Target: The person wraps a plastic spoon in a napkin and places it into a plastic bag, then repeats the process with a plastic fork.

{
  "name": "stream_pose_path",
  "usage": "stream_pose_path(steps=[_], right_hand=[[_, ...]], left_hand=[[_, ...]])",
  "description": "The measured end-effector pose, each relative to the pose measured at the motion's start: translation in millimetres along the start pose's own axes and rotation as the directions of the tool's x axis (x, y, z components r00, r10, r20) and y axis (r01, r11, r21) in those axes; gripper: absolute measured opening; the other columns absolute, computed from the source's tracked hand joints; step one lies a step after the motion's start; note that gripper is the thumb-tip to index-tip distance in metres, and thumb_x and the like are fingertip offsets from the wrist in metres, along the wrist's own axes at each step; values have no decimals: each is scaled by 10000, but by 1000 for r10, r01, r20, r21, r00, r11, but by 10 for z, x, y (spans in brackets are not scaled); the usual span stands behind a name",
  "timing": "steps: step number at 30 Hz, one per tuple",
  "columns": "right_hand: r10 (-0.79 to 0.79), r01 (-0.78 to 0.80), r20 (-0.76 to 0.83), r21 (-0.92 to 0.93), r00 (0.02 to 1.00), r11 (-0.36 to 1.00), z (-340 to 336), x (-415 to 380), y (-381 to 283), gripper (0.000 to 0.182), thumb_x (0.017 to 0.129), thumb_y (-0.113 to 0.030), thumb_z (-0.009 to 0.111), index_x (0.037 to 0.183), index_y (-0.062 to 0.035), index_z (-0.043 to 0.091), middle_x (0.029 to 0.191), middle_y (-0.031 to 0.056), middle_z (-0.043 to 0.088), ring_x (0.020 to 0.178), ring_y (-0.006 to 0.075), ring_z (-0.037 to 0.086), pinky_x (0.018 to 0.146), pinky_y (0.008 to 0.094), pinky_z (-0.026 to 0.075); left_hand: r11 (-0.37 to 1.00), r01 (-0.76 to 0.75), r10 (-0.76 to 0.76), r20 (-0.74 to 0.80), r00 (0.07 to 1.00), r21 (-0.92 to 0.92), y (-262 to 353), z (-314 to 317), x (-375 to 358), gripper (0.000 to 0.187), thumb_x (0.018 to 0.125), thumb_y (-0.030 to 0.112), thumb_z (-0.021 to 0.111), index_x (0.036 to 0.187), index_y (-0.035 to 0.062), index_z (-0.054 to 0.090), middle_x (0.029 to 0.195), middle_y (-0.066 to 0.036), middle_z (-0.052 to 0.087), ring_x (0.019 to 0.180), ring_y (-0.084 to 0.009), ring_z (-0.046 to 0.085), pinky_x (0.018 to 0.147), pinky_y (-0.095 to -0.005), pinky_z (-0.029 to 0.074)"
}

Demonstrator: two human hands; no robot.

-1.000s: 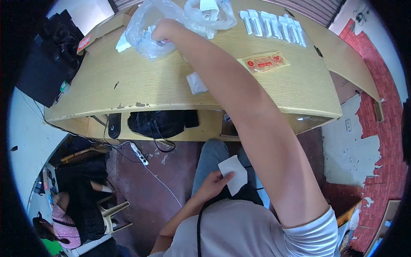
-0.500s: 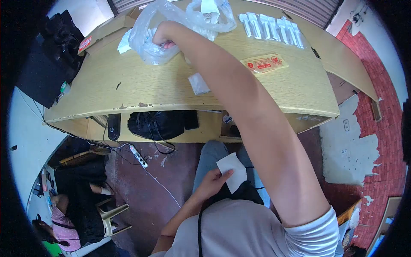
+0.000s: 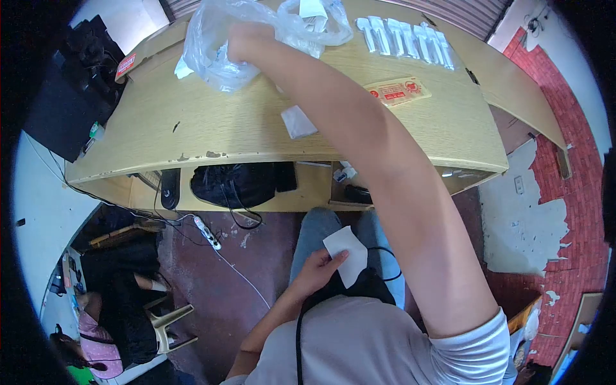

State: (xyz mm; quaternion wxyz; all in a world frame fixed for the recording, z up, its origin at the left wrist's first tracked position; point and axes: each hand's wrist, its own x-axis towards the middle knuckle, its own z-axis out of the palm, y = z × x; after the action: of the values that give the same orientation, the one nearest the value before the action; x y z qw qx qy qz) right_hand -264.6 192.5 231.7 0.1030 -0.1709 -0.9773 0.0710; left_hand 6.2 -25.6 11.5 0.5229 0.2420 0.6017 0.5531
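My left hand [image 3: 319, 271] is closed on a white piece of paper [image 3: 347, 258], held low over my lap with the thumb on top. Across the desk, my right hand [image 3: 249, 42] reaches into a clear plastic bag [image 3: 208, 48]; its fingers are hidden inside. Beside it lies a second clear bag [image 3: 333, 22] with white material in it. A small white packet [image 3: 298, 122] rests on the desk under my right forearm. To the right is a yellow packet with red print [image 3: 399, 92], partly covered by my arm.
Several wrapped white pieces [image 3: 404, 42] lie in a row at the desk's back right. A cardboard box [image 3: 154, 48] and black equipment [image 3: 74, 83] stand at the left. Below, a black bag [image 3: 231, 186] sits on the shelf. A person [image 3: 99, 340] sits at lower left.
My right hand has gone deeper into the clear plastic bag, which has shifted slightly up and left. My left hand stays almost still with the paper.
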Motion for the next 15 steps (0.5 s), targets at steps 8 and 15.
stream_pose_path(steps=[8,15], right_hand=[[134,-100,-121,247,984,964,-83,-40,-2,315,636,-212,639,924,-96,687,942,101,668,896,261,640,722,353,511],[-60,64,-180,17,982,998,-99,-152,50,240,760,-232,605,949,-106,683,1018,100,653,959,248,625,791,357,502]], left_hand=[[1000,-25,24,-21,999,-12,-11,45,-17,325,914,289,541,1041,-3,610,918,-40,632,856,-100,552,776,-260,443],[1000,11,-11,-8,1000,7,-44,33,4,382,907,350,539,1025,-5,619,910,-42,636,851,-100,558,765,-257,446]])
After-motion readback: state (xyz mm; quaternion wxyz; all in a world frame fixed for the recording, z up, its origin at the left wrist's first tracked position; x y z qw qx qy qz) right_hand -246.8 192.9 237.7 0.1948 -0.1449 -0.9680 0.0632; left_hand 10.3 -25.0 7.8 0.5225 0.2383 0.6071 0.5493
